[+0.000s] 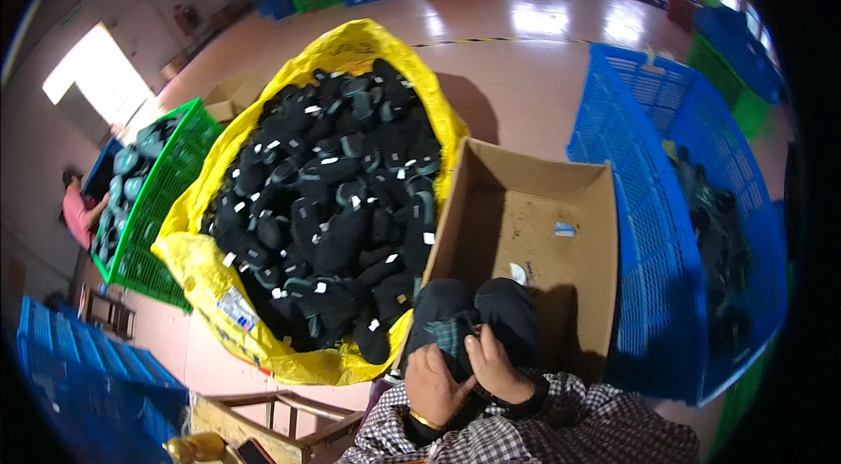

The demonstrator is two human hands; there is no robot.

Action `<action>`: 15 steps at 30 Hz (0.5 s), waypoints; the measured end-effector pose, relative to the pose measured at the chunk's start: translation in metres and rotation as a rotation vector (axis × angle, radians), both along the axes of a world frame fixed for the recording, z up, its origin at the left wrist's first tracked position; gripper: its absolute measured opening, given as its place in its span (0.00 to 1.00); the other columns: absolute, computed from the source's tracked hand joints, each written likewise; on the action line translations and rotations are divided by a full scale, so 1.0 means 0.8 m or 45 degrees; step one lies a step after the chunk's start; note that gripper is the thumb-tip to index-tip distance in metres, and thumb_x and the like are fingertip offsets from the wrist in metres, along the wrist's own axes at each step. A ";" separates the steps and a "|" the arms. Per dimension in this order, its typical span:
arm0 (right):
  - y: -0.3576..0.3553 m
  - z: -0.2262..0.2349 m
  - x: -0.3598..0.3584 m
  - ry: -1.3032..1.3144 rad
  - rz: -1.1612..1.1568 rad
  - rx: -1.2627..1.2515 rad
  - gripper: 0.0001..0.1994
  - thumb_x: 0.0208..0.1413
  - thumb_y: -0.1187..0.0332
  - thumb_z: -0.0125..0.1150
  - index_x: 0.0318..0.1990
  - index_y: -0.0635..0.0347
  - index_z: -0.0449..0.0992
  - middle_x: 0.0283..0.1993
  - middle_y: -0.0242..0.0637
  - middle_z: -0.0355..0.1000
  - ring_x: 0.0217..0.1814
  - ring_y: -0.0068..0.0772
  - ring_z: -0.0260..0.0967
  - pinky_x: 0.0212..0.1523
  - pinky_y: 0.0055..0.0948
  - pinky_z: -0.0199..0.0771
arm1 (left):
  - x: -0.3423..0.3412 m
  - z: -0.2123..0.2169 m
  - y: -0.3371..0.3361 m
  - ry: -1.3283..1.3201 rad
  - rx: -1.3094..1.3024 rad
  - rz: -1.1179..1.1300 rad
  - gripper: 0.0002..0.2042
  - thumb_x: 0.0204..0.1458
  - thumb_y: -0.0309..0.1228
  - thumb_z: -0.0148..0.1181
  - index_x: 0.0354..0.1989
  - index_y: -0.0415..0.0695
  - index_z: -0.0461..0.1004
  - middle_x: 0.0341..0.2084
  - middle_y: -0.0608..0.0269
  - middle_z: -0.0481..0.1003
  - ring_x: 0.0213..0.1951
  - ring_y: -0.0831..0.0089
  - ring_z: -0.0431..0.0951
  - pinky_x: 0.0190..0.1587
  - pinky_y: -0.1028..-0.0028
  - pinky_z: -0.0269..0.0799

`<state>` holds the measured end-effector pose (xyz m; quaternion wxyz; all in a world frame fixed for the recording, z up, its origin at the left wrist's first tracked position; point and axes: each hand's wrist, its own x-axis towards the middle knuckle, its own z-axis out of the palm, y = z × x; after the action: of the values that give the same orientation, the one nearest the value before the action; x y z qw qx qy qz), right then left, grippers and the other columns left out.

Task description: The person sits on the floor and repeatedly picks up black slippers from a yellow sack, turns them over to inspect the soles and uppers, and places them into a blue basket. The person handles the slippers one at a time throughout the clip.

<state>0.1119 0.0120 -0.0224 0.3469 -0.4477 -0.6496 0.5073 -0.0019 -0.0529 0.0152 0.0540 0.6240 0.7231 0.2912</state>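
My left hand [433, 382] and my right hand [497, 365] are close together over my lap. Both have their fingers bent and pinched on a dark fabric piece [449, 334] with a grey-green, checked-looking patch. Its exact kind is partly hidden by my fingers. To the left of my knees, a large yellow sack [194, 269] gapes wide, heaped with black soft fabric items [337, 201] that have grey parts and small white tags. An open cardboard box [536, 162] stands just beyond and right of my knees, holding a small blue-and-white packet [564, 229] and a white scrap [519, 273].
A tall blue crate [644, 227] with dark items stands at the right. Farther left, a green crate [166, 201] holds grey-green items, with a person [77, 210] beside it. A wooden stool [289, 416] and another blue crate [96, 385] are at the lower left.
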 end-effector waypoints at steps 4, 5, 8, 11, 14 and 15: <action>0.021 0.036 0.037 -0.099 0.085 -0.037 0.14 0.57 0.63 0.59 0.41 0.66 0.70 0.32 0.48 0.74 0.35 0.39 0.76 0.34 0.33 0.73 | -0.017 0.004 0.015 -0.255 -0.062 -0.103 0.34 0.21 0.34 0.75 0.41 0.37 0.66 0.32 0.49 0.68 0.36 0.50 0.69 0.38 0.59 0.66; 0.026 0.048 0.045 -0.019 -0.047 0.048 0.14 0.54 0.63 0.64 0.40 0.65 0.72 0.32 0.44 0.74 0.36 0.30 0.76 0.34 0.30 0.74 | -0.027 0.019 0.020 -0.248 -0.036 -0.231 0.33 0.19 0.32 0.75 0.40 0.37 0.66 0.32 0.50 0.68 0.36 0.52 0.69 0.39 0.60 0.66; 0.041 0.080 0.067 0.133 0.044 0.507 0.13 0.51 0.66 0.67 0.40 0.64 0.73 0.40 0.39 0.73 0.40 0.35 0.74 0.39 0.28 0.74 | -0.060 0.076 0.019 -0.283 -0.467 -0.709 0.42 0.26 0.33 0.74 0.56 0.38 0.63 0.50 0.42 0.67 0.51 0.43 0.68 0.55 0.56 0.64; 0.020 0.074 0.072 0.204 0.444 0.437 0.20 0.50 0.59 0.67 0.44 0.63 0.71 0.46 0.37 0.67 0.41 0.38 0.71 0.40 0.32 0.72 | -0.059 0.099 0.041 -0.094 -0.626 -1.086 0.37 0.22 0.28 0.71 0.50 0.38 0.68 0.43 0.47 0.70 0.46 0.48 0.70 0.49 0.61 0.68; 0.004 0.034 0.093 0.053 0.582 0.266 0.28 0.47 0.53 0.69 0.48 0.63 0.67 0.49 0.42 0.61 0.49 0.42 0.66 0.45 0.35 0.68 | -0.051 0.078 0.067 -0.285 -0.684 -1.341 0.34 0.23 0.25 0.69 0.49 0.38 0.70 0.44 0.46 0.72 0.47 0.49 0.72 0.49 0.60 0.68; -0.001 0.018 0.098 0.079 0.567 0.328 0.29 0.45 0.53 0.70 0.48 0.63 0.66 0.50 0.44 0.59 0.49 0.45 0.64 0.46 0.36 0.67 | -0.051 0.062 0.072 -0.335 -0.727 -1.372 0.34 0.24 0.24 0.70 0.49 0.38 0.70 0.43 0.47 0.73 0.46 0.48 0.72 0.49 0.59 0.69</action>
<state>0.1906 0.0112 -0.0077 0.3004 -0.2299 -0.7804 0.4979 -0.0424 0.0043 0.0646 0.4466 0.8210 0.3433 0.0929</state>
